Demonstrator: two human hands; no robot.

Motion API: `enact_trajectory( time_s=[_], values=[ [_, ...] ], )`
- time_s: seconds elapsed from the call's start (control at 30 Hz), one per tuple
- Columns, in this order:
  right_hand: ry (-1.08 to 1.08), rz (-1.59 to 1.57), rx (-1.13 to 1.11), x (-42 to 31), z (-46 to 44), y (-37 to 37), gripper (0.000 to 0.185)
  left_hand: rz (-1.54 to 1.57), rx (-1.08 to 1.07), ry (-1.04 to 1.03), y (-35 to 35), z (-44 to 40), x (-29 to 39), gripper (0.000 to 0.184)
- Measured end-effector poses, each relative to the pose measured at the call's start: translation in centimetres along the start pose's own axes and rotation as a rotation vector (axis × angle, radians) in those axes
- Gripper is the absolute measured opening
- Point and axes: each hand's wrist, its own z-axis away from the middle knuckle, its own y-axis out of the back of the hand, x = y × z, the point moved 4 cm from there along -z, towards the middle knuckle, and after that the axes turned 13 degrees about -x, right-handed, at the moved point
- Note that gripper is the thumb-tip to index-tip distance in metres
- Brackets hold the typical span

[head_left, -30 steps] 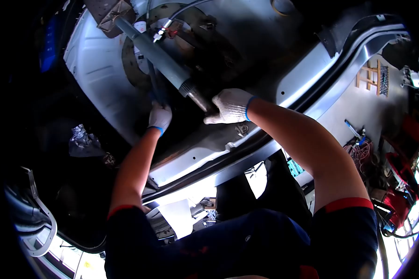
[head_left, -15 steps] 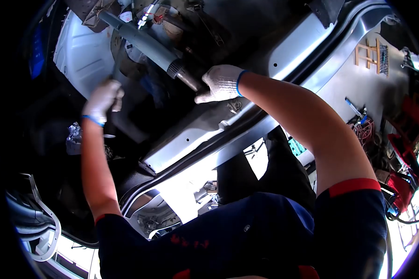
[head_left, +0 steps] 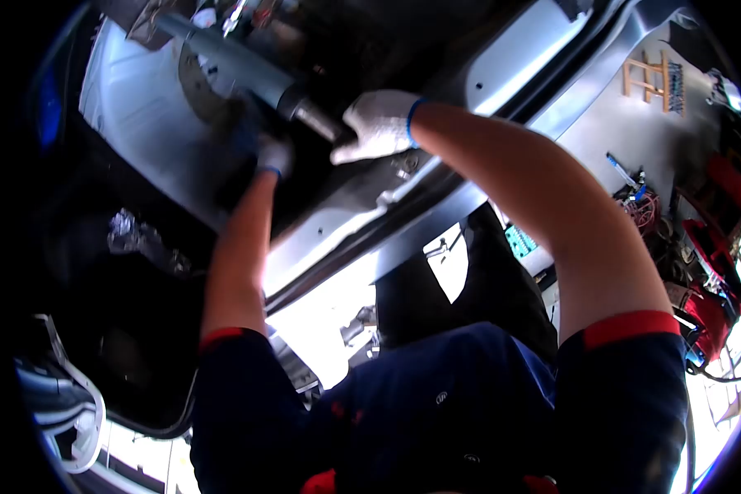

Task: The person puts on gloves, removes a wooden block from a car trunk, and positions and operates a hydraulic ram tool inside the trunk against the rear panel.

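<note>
A grey cylinder with a ribbed collar, which looks like a hydraulic ram, lies slanted across the dark vehicle interior. A thinner metal rod comes out of its lower right end. My right hand, in a white knitted glove with a blue cuff, is closed around the end of this rod. My left hand, gloved too, is below the cylinder and apart from my right hand. Motion blur and shadow hide its fingers and anything in them.
A pale body panel rises at the left. The metal door sill runs diagonally in front of me. Crumpled shiny material lies in the dark left area. Outside at right are a wooden stool, hoses and red items.
My left hand has moved right and slightly up, from the left side to below the cylinder. My right hand stays at the rod's end. The whole view has shifted a little.
</note>
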Motion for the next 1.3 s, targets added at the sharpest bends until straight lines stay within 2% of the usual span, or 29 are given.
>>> enact_trajectory(
  time_s=[0.07, 0.1, 0.13, 0.17, 0.23, 0.3, 0.33, 0.43, 0.5, 0.6, 0.63, 0.67, 0.73, 0.77, 0.8, 0.87, 0.9, 0.93, 0.97, 1.0, 1.03, 1.1, 1.13, 1.17, 1.23, 1.3],
  values=[
    [-0.014, -0.004, -0.016, -0.2, 0.0, -0.2, 0.081, 0.116, -0.383, 0.181, 10.0, 6.3, 4.4, 0.042],
    [-0.033, 0.008, -0.018, -0.3, 0.2, 0.2, 0.081, 0.269, -0.446, 0.255, 15.8, 8.8, 6.2, 0.036],
    [-0.027, 0.010, -0.017, -0.1, 0.2, 0.4, 0.081, 0.462, -0.466, 0.330, 22.1, 11.0, 7.8, 0.032],
    [-0.017, 0.010, -0.005, -0.1, 0.1, 0.3, 0.081, 0.894, -0.277, 0.344, 27.8, 13.3, 10.2, 0.026],
    [-0.019, -0.001, -0.016, 0.0, -0.3, -0.2, 0.082, 1.323, -0.722, 0.206, 34.0, 10.4, 2.8, 0.024],
    [-0.022, 0.008, -0.024, -0.2, -0.1, 0.0, 0.082, 0.714, -0.360, 0.311, 32.2, 11.9, 6.8, 0.022],
    [-0.024, 0.011, -0.025, -0.1, -0.3, 0.0, 0.082, 0.829, -0.372, 0.189, 28.8, 11.2, 6.1, 0.020],
    [0.002, -0.005, 0.017, -0.2, -0.1, -0.1, 0.081, 0.891, -0.277, 0.168, 24.9, 11.1, 8.6, 0.023],
    [0.002, -0.003, 0.016, 0.3, -0.8, -0.6, 0.080, 0.541, -0.137, 0.175, 21.8, 12.5, 10.9, 0.029],
    [0.005, 0.020, 0.050, 0.2, -0.5, -0.5, 0.080, 0.100, -0.025, 0.115, 8.0, 6.9, 4.7, 0.043],
    [-0.010, 0.007, 0.007, -0.2, -0.2, -0.2, 0.079, -0.169, -0.055, 0.073, 1.6, 3.4, 1.0, 0.048],
    [-0.003, 0.024, 0.044, -0.1, -0.4, -0.5, 0.079, -0.564, -0.054, -0.018, 0.8, 2.6, 2.9, 0.052],
    [-0.007, 0.039, 0.054, 0.2, -0.7, -0.6, 0.079, -0.096, -0.173, 0.166, 1.3, 3.3, 1.3, 0.049],
    [-0.009, 0.035, 0.020, 0.1, -0.8, -0.6, 0.079, -0.002, -0.255, 0.201, 3.6, 4.8, 1.8, 0.047],
    [-0.039, 0.015, -0.033, 0.0, -0.8, -0.5, 0.079, 0.080, -0.365, 0.211, 6.1, 6.0, 2.1, 0.046],
    [-0.031, 0.038, 0.015, 0.2, -0.5, -0.4, 0.079, 0.394, -0.542, 0.261, 15.0, 8.7, 4.4, 0.044],
    [-0.023, 0.044, 0.053, 0.1, -0.7, -0.6, 0.079, 0.674, -0.540, 0.310, 20.5, 10.3, 5.3, 0.044],
    [-0.042, 0.046, 0.010, 0.0, -0.8, -0.6, 0.079, 0.982, -0.424, 0.260, 26.7, 12.9, 7.8, 0.041],
    [-0.047, 0.047, 0.023, 0.1, -0.9, -0.7, 0.079, 1.000, -0.354, 0.422, 32.7, 13.4, 7.6, 0.034],
    [-0.041, 0.046, 0.030, 0.3, -1.0, -0.8, 0.079, 1.235, -0.390, 0.216, 35.7, 12.5, 5.4, 0.028],
    [-0.035, 0.048, 0.037, 0.4, -1.1, -0.9, 0.079, 0.983, -0.512, 0.309, 36.1, 10.9, 4.0, 0.027],
    [-0.026, 0.051, 0.038, 0.0, -0.9, -1.0, 0.078, 0.693, -0.502, 0.192, 31.0, 11.6, 6.5, 0.024],
    [-0.026, 0.055, 0.052, 0.1, -0.8, -0.7, 0.078, 0.879, -0.307, 0.139, 30.0, 12.6, 9.6, 0.021],
    [-0.035, 0.054, 0.056, 0.5, -0.8, -0.5, 0.078, 0.912, -0.343, 0.180, 28.9, 11.5, 8.8, 0.020],
    [-0.039, 0.029, 0.015, 0.3, -1.2, -0.9, 0.078, 0.785, -0.318, 0.202, 25.7, 11.4, 8.8, 0.026],
    [-0.055, 0.033, -0.015, -0.3, -0.6, -0.3, 0.078, 0.644, -0.169, 0.126, 22.5, 12.8, 9.5, 0.036]
  ],
)
